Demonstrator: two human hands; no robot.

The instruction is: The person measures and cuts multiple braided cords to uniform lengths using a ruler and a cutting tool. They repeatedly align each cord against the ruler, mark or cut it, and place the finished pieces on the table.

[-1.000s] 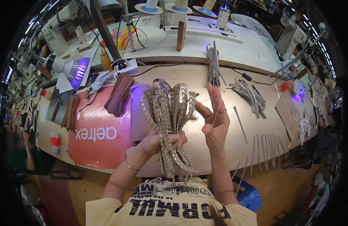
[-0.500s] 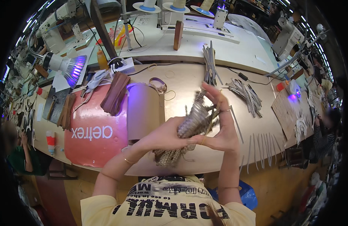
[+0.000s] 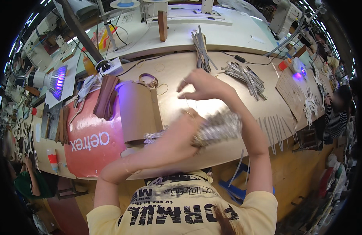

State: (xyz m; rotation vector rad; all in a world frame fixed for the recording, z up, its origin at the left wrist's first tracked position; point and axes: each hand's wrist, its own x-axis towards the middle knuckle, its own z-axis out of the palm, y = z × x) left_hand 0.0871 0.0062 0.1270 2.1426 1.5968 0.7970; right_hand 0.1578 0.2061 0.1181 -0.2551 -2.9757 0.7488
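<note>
My left hand (image 3: pixel 181 131) is closed around a bundle of silver braided strips (image 3: pixel 222 127), held nearly level over the table's near side. One end sticks out to the right past my fist, the other to the left under my wrist. Beyond the bundle my right hand (image 3: pixel 206 85) is raised, its fingers curved and blurred by motion. A thin rubber band (image 3: pixel 186 102) appears stretched between its fingertips and my left hand. More silver braided strips (image 3: pixel 245 78) lie to the right on the table. A sheaf of flat grey strips (image 3: pixel 201 51) stands near the back edge.
On the left are a brown cardboard roll (image 3: pixel 137 113), a red board (image 3: pixel 94 137), brown strips (image 3: pixel 106 96) and a lit lamp (image 3: pixel 51 80). Grey strips (image 3: pixel 275 131) lie spread at the right front edge. White sewing tables (image 3: pixel 228 37) stand behind; people sit at both sides.
The bundle has turned from slanting upright to nearly level, its right end swinging toward my right forearm. My right hand has let go of it and moved up and left. The view has shifted too.
</note>
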